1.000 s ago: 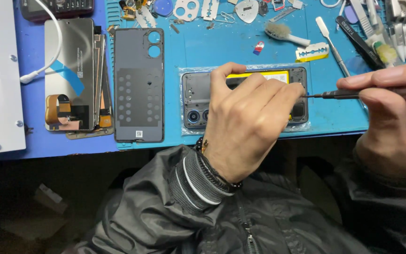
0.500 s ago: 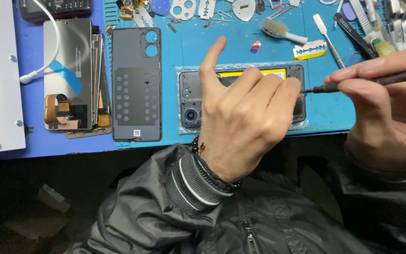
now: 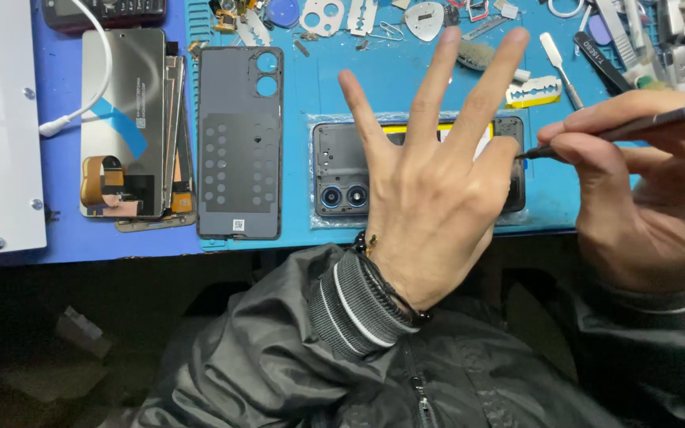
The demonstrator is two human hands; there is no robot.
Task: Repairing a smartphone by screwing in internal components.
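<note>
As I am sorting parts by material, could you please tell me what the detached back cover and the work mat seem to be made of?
Back cover: probably plastic, matte grey inside, with two round camera cutouts and rows of dark dots. Work mat: likely rubber or silicone, matte blue with moulded trays along its far edge.
</note>
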